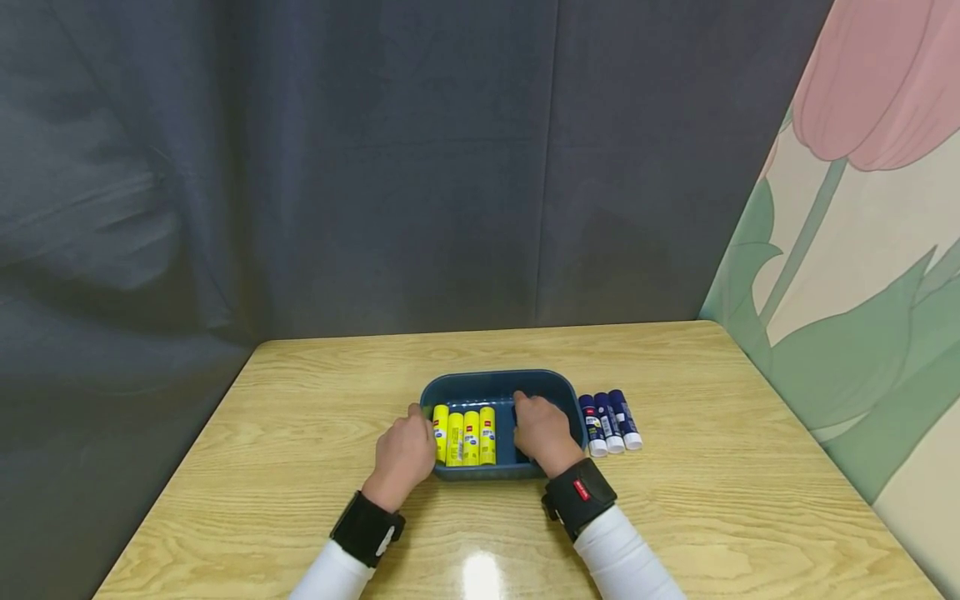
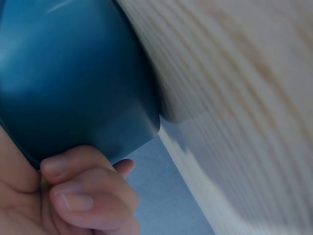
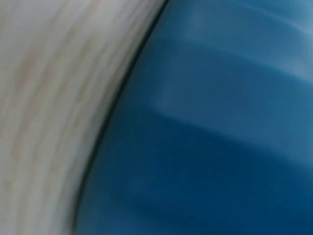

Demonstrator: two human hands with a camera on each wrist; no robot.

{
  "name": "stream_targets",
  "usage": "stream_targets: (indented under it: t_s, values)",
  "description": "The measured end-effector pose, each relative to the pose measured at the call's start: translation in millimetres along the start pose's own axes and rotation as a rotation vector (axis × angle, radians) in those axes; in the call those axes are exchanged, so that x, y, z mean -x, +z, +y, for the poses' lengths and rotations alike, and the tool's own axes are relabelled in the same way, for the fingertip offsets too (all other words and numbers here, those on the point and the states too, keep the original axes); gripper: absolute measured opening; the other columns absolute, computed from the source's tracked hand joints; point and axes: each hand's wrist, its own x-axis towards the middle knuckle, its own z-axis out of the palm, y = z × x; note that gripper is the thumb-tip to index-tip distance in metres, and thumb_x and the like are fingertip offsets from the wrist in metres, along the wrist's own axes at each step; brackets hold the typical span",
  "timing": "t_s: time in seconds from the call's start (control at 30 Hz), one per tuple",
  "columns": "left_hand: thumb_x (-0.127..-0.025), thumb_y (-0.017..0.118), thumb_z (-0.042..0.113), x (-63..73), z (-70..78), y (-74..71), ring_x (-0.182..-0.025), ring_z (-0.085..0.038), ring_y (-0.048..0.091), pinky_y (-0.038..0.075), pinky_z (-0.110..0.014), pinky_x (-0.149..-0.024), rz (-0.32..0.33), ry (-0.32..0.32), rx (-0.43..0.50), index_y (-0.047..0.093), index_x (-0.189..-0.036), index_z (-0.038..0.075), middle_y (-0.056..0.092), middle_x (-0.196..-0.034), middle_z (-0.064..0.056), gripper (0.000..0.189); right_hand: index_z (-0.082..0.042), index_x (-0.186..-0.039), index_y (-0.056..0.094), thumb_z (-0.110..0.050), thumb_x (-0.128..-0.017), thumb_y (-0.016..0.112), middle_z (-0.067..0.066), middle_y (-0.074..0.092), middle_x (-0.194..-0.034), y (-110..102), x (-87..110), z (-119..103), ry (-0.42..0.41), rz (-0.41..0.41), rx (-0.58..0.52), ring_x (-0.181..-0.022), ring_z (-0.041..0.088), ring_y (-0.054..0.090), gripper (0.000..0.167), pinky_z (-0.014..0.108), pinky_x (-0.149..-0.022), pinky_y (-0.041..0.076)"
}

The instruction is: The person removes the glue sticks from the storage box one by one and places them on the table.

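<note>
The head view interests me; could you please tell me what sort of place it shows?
Most likely an indoor room with a tabletop work area: there is a wood-grain table, a dark cloth hanging behind it, and a tulip-decorated wall on the picture's right.

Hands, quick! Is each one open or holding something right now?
Left hand: closed, holding the blue bin by its edge.
Right hand: over the bin; can't tell if open or closed.
</note>
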Motion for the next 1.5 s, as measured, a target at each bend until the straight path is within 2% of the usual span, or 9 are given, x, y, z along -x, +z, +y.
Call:
stream_targets:
  t_s: [0.7, 0.83, 1.07, 1.2, 1.5]
  values:
    - [-0.091, 0.034, 0.021, -1.1, -1.1, 1.9, -0.043, -0.015, 0.042, 0.031, -0.027, -0.037, 0.003, 0.002, 0.003, 0.043, -0.106, -0.007, 0.043, -0.057, -0.005, 0.034, -0.008, -0.124, 0.044, -0.019, -0.074, 0.064, 0.013, 0.055, -0.104, -2.5, -1.6, 2.8, 0.006, -0.019, -0.016, -0.071, 0.020, 0.051, 0.054, 0.037, -0.059, 0.045]
    - [-0.091, 0.034, 0.022, -0.1, -0.9, 1.7, -0.043, -0.015, 0.042, 0.031, -0.027, -0.037, -0.009, -0.003, 0.008, 0.043, -0.109, -0.007, 0.043, -0.057, -0.005, 0.035, -0.007, -0.124, 0.044, -0.018, -0.075, 0.063, 0.013, 0.055, -0.105, -5.2, 0.3, 5.0, 0.005, -0.040, -0.041, -0.072, 0.020, 0.051, 0.053, 0.037, -0.058, 0.045]
    - [-0.090, 0.035, 0.020, 0.1, -1.5, 1.5, -0.040, -0.014, 0.041, 0.031, -0.027, -0.035, 0.025, 0.024, 0.010, 0.044, -0.106, -0.007, 0.043, -0.055, -0.005, 0.033, -0.007, -0.119, 0.048, -0.017, -0.075, 0.062, 0.013, 0.056, -0.103, -9.6, 0.2, 10.4, -0.037, -0.025, -0.056, -0.072, 0.020, 0.052, 0.047, 0.039, -0.061, 0.045]
    - [-0.090, 0.035, 0.020, 0.4, -2.2, 2.5, -0.040, -0.014, 0.041, 0.031, -0.027, -0.035, 0.022, 0.026, 0.005, 0.043, -0.105, -0.007, 0.042, -0.055, -0.005, 0.033, -0.006, -0.120, 0.048, -0.017, -0.075, 0.062, 0.013, 0.055, -0.103, -10.0, 0.8, 11.3, -0.040, -0.033, -0.066, -0.071, 0.020, 0.051, 0.048, 0.039, -0.061, 0.045]
    - [-0.090, 0.035, 0.021, 0.3, -2.4, 2.9, -0.039, -0.014, 0.041, 0.031, -0.027, -0.034, 0.024, 0.025, -0.008, 0.043, -0.107, -0.008, 0.042, -0.054, -0.004, 0.034, -0.009, -0.119, 0.048, -0.018, -0.076, 0.061, 0.011, 0.057, -0.098, -16.7, 4.3, 9.2, -0.017, -0.006, -0.091, -0.064, 0.018, 0.050, 0.046, 0.035, -0.054, 0.042]
